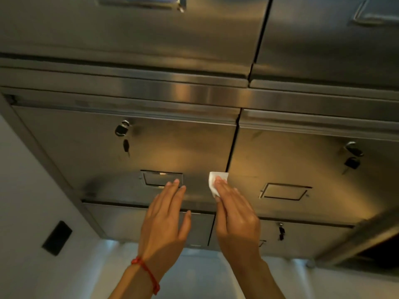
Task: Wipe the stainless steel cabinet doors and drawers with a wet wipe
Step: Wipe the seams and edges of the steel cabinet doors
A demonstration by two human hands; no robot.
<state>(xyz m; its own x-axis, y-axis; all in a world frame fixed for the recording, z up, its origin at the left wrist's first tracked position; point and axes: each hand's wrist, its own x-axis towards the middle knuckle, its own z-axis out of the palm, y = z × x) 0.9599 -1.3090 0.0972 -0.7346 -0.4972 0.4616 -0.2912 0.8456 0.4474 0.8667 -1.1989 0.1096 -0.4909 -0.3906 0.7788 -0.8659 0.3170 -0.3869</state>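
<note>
While the flat left hand (165, 214) braces the left drawer (133, 152), the right hand (235, 214) presses a wet wipe (213, 180) there with straight fingers, the right drawer (302, 160) likely next.

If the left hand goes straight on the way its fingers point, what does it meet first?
Most likely the recessed rectangular handle on the left stainless steel drawer front; the left hand has open fingertips at its lower edge. Whether they already touch the steel is unclear.

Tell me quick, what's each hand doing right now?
Left hand: open, fingers straight, holding nothing, by the recessed handle.
Right hand: open, straight fingers pressing the wet wipe against the drawer front.
</note>
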